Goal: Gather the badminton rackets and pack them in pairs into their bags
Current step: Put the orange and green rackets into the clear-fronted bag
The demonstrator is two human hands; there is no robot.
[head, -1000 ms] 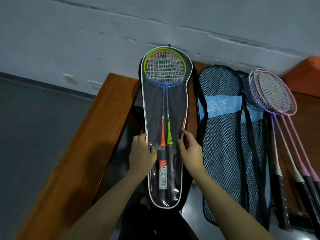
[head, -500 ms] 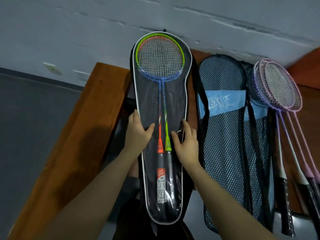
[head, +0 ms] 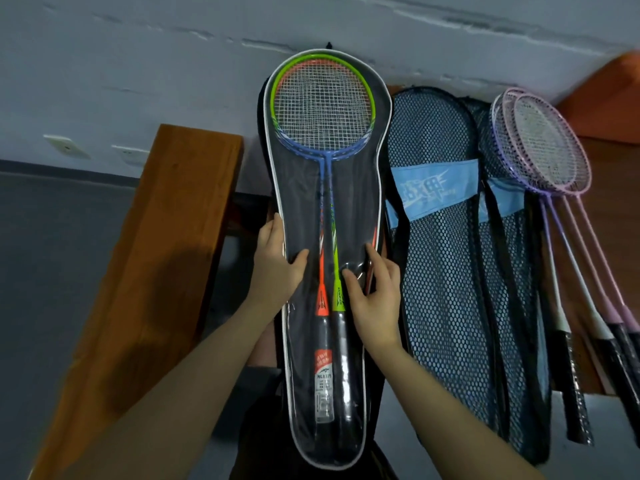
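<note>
Lengthwise, clear bag points heads-away; left hand grips its edge, right hand seemingly rests spread.

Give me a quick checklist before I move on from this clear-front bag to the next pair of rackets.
1. Two rackets inside the clear-front bag: ok, an orange racket and a green racket lie side by side under the plastic.
2. Both heads sit in the wide end: ok.
3. Bag closed all round: cannot tell; the right hand is at the bag's right edge, and the edge there looks slightly lifted.
4. Left hand steadying the bag: ok, it grips the left edge.
5. Next bag ready: ok, a mesh bag lies flat alongside.
6. Next pair within view: ok, the purple and pink rackets lie loose further right.
</note>
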